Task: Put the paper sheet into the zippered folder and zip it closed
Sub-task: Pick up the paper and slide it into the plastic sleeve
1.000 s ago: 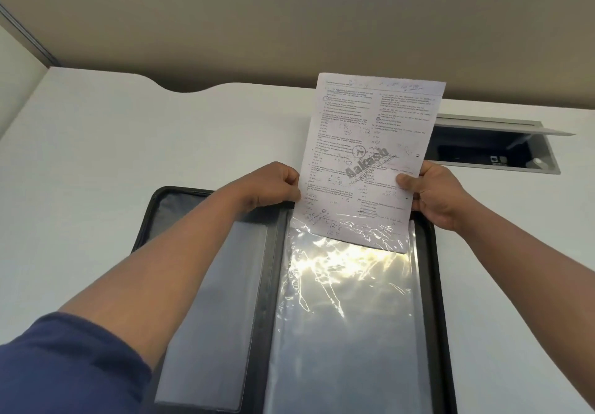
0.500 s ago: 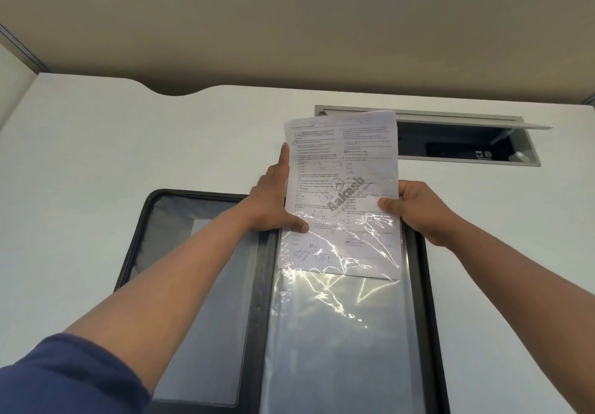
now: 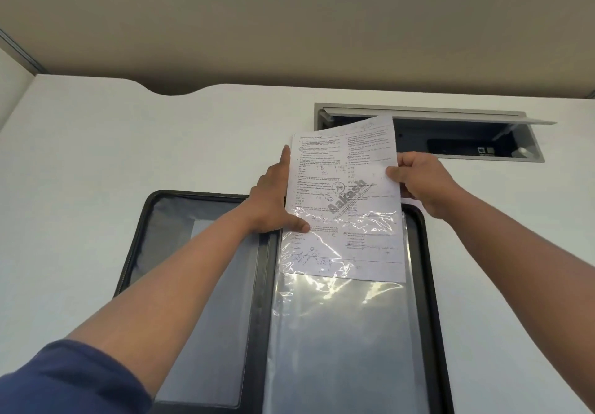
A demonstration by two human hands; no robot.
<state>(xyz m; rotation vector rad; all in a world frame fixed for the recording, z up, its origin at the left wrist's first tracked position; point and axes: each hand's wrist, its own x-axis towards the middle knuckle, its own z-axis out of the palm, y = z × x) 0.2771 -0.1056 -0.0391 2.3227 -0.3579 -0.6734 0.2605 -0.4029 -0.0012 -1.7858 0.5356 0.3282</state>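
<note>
A black zippered folder point(image 3: 430, 272) lies open on the white desk. Its right half carries clear plastic sleeves point(image 3: 344, 342) that glare with reflected light. A printed paper sheet point(image 3: 344, 175) stands partway down inside the top sleeve; its lower part shows through the plastic and its upper half sticks out above the folder. My left hand point(image 3: 273, 201) rests along the sheet's left edge, thumb pressing on the sleeve and index finger stretched upward. My right hand point(image 3: 421, 181) pinches the sheet's right edge.
The folder's left half point(image 3: 206, 285) has a grey inner pocket, partly covered by my left forearm. An open cable hatch point(image 3: 483, 143) with a raised lid sits in the desk behind the sheet. A beige partition wall rises behind the desk's far edge.
The sheet has slid deeper into the plastic sleeve. My left hand opened from a pinch to lie flat along the sheet's edge, and my right hand shifted higher on the right edge.
</note>
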